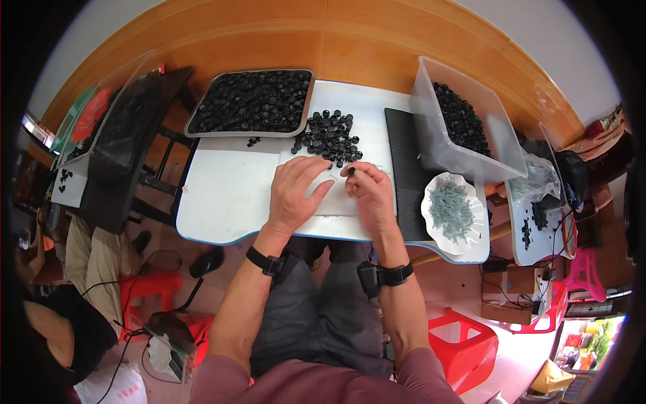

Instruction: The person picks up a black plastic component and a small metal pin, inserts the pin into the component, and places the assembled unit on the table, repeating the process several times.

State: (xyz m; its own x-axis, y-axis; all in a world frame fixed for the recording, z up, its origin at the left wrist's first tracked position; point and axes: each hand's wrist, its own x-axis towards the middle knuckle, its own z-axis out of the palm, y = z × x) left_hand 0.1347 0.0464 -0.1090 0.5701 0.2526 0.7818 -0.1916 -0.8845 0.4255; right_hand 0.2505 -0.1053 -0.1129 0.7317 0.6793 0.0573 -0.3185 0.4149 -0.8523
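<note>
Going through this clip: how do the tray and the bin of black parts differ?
The tray is shallow, while the bin is deep, with tall walls.
The tray has a grey rim; the bin is clear, cloudy plastic.
The tray is at the far left of the white table, the bin toward its right end.
Both are open-topped and hold many small black parts.

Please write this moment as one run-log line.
left hand: open, near loose black pieces | right hand: pinching small black piece | nearby: tray, plastic bin, white dish
</note>
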